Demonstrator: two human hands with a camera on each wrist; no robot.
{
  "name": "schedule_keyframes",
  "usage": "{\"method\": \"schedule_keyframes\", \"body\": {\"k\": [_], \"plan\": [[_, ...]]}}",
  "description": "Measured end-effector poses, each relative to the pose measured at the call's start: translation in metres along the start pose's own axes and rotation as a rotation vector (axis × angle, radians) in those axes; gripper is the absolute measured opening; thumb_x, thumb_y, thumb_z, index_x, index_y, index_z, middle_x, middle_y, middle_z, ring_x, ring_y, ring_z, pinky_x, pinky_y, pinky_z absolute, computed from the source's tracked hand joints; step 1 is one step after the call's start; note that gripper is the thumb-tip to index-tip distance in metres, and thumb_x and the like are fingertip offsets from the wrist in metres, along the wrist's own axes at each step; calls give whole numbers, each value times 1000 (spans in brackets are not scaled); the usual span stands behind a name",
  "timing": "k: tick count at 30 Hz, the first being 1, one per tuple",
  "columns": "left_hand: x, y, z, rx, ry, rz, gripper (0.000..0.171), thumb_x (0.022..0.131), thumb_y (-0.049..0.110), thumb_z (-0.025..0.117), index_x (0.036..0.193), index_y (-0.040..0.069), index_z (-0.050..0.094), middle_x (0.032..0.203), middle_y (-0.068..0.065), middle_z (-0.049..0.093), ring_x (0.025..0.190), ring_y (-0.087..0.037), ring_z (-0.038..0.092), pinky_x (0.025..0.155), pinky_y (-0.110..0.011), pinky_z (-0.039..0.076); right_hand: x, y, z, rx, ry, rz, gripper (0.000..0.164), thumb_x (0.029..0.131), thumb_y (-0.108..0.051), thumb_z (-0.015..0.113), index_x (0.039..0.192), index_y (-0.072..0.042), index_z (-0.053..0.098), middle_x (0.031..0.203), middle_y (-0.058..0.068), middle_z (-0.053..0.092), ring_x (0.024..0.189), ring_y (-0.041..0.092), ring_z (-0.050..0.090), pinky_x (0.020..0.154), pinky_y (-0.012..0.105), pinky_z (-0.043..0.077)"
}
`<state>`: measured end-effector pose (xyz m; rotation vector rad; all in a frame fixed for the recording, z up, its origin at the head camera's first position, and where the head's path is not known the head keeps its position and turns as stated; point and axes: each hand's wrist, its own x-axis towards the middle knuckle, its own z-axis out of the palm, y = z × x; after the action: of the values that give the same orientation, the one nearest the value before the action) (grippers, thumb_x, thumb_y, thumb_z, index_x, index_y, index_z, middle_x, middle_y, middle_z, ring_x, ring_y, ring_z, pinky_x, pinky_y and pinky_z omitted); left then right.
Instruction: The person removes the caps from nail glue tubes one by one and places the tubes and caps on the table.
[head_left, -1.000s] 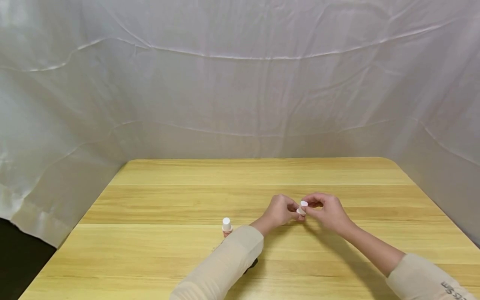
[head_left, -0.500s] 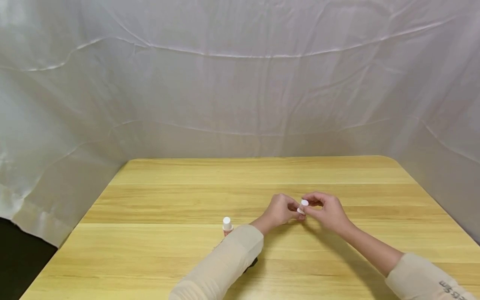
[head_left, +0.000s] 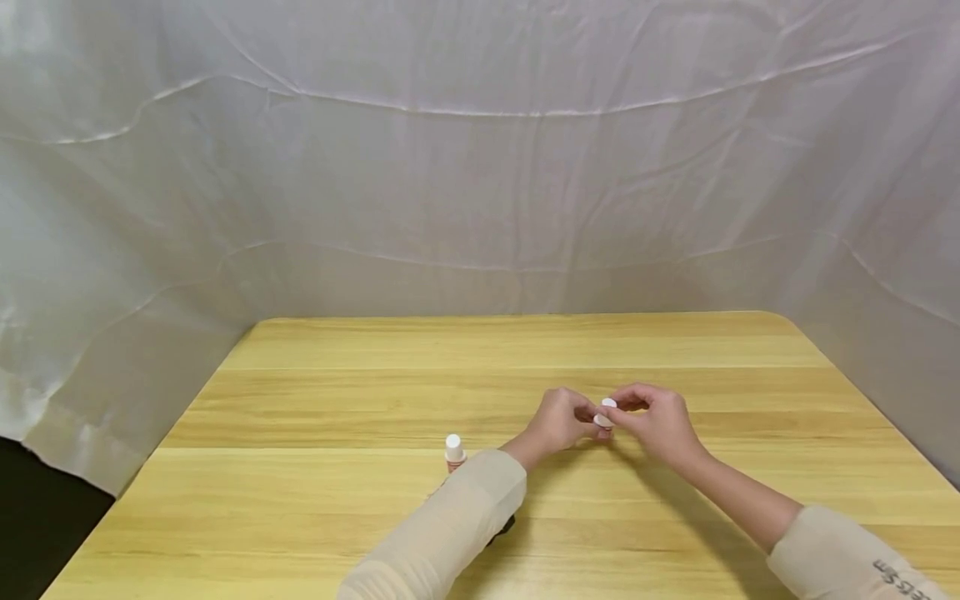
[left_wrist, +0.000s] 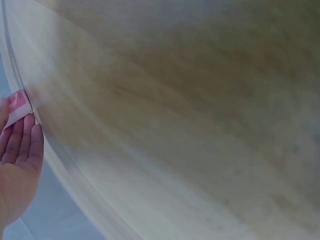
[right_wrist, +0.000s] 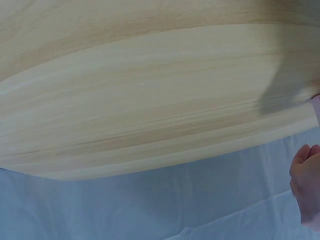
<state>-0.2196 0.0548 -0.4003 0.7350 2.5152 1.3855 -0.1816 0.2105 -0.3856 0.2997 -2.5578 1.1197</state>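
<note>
The small bottle (head_left: pixel 603 422) is sitting between both hands, right of the table's (head_left: pixel 337 400) middle; whether its base is touching down, I cannot tell. Leftmost, a second bottle (head_left: pixel 453 451) is standing upright, partly hiding beyond the left sleeve (head_left: pixel 450 525). Next, the left hand (head_left: pixel 558 423) is gripping the small bottle's body; to its right, the right hand (head_left: pixel 663 423) is pinching the white cap (head_left: pixel 609 402). Keeping the body steady while working the cap squarely is probably serving best.
</note>
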Motion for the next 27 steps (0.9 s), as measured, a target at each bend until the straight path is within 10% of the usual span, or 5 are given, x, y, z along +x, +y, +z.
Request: {"method": "schedule_keyframes", "body": {"k": [27], "plan": [[-1,-5,0,16,3,8,13,78,14,74,85,3,75,82,-4,74,69,1,64,54,-10,47,5,-4,-7,52,-152,-9,12,80,-8,72,88,1,72,91,14,71,79,10,64,69,19,53]]}}
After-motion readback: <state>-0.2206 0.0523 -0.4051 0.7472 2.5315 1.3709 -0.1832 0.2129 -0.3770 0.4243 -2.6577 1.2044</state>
